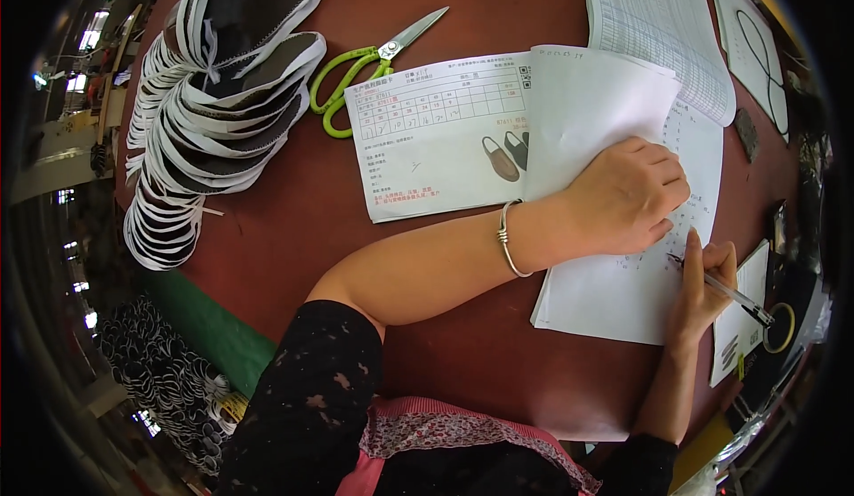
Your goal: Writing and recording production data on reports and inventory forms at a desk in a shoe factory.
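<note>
My right hand (707,287) grips a clear pen (740,297), its tip close to the handwritten sheet of a writing pad (605,305). Across the pad lies my left hand (633,195), fingers curled in and knuckles up, pressing on a turned-back page (592,96). Whatever those curled fingers may hold is hidden beneath the hand. A silver bracelet (505,242) circles my left wrist. Partly under the pad is a printed card (436,167) with a table, handwritten figures and a picture of shoes.
Scissors with green handles (378,60) lie beyond the card. Bundled dark shoe uppers with white edging (240,109) fan out at the left. At the far right are a ledger of ruled sheets (654,33), a dark small block (746,136) and a roll of tape (779,328).
</note>
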Tool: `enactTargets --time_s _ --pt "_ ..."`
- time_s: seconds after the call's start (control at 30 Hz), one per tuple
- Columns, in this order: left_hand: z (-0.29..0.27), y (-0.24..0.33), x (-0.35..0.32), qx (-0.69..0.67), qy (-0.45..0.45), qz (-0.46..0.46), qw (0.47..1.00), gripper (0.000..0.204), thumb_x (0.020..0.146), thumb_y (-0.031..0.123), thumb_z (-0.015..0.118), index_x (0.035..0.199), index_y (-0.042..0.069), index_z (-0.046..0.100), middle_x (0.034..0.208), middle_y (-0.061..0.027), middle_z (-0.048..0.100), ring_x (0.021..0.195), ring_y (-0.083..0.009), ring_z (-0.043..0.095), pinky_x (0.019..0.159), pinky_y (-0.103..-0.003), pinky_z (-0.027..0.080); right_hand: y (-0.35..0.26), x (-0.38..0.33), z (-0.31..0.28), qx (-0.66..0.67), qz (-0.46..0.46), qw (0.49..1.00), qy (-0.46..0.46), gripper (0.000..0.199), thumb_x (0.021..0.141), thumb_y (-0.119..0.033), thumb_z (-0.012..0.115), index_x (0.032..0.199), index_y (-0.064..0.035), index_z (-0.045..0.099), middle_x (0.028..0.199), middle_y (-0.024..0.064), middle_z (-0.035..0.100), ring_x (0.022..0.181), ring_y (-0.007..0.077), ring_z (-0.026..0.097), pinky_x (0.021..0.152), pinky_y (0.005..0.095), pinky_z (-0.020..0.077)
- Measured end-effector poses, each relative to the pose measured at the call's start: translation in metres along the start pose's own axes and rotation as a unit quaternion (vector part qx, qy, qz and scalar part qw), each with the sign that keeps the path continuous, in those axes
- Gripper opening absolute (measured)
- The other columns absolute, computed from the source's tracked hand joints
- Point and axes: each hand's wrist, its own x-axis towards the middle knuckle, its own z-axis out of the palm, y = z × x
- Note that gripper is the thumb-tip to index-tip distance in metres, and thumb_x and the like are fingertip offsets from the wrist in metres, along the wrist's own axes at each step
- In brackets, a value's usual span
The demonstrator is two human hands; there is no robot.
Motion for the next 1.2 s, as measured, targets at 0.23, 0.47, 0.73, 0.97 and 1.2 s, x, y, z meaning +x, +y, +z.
enactTargets --time_s 0.23,0.47,0.73,0.97,1.2 --pt "-0.0030 0.0008 0.0021 -0.003 0.005 0.002 1.000 0.030 0.075 0.018 0.085 0.096 0.008 0.068 0.108 -0.0087 0.073 0.114 -0.0275 0.068 0.098 -0.041 0.052 -0.0023 0.0004 0.0004 0.005 0.002 1.000 0.009 0.042 0.096 0.004 0.073 0.073 -0.0120 0.042 0.064 -0.0083 0.036 0.061 0.0015 0.026 0.055 0.0231 0.0216" --pt "-0.0040 0.0000 0.0052 0.005 -0.038 -0.016 0.999 0.021 0.081 0.017 0.083 0.087 0.009 0.064 0.116 -0.0064 0.076 0.119 -0.0277 0.069 0.098 -0.043 0.052 0.0011 -0.0008 -0.0043 0.011 0.011 1.000 0.017 0.039 0.092 0.005 0.069 0.073 -0.0108 0.039 0.068 -0.0055 0.040 0.062 0.0025 0.034 0.053 0.0254 0.0272" --pt "-0.0058 0.0020 0.0093 0.023 -0.037 0.002 0.999 0.022 0.081 0.015 0.085 0.084 0.010 0.063 0.118 -0.0040 0.077 0.119 -0.0260 0.070 0.095 -0.041 0.053 0.0025 -0.0016 0.0018 0.016 0.011 1.000 0.000 0.040 0.089 0.003 0.074 0.070 -0.0080 0.041 0.061 -0.0065 0.043 0.058 0.0005 0.035 0.049 0.0247 0.0303" --pt "-0.0052 0.0013 0.0085 0.029 -0.037 0.002 0.999 0.022 0.081 0.015 0.086 0.084 0.010 0.064 0.117 -0.0040 0.077 0.119 -0.0265 0.071 0.095 -0.041 0.054 0.0018 -0.0015 0.0021 -0.019 0.006 1.000 -0.009 0.040 0.089 0.002 0.074 0.070 -0.0074 0.040 0.059 -0.0057 0.043 0.057 0.0006 0.035 0.048 0.0249 0.0308" --pt "-0.0047 0.0014 0.0089 0.035 -0.035 0.004 0.999 0.023 0.081 0.015 0.086 0.084 0.010 0.064 0.116 -0.0039 0.077 0.118 -0.0260 0.071 0.095 -0.041 0.054 0.0002 -0.0004 0.0033 -0.008 0.003 1.000 -0.001 0.039 0.089 0.003 0.073 0.071 -0.0079 0.040 0.061 -0.0058 0.044 0.058 0.0005 0.037 0.049 0.0249 0.0315"
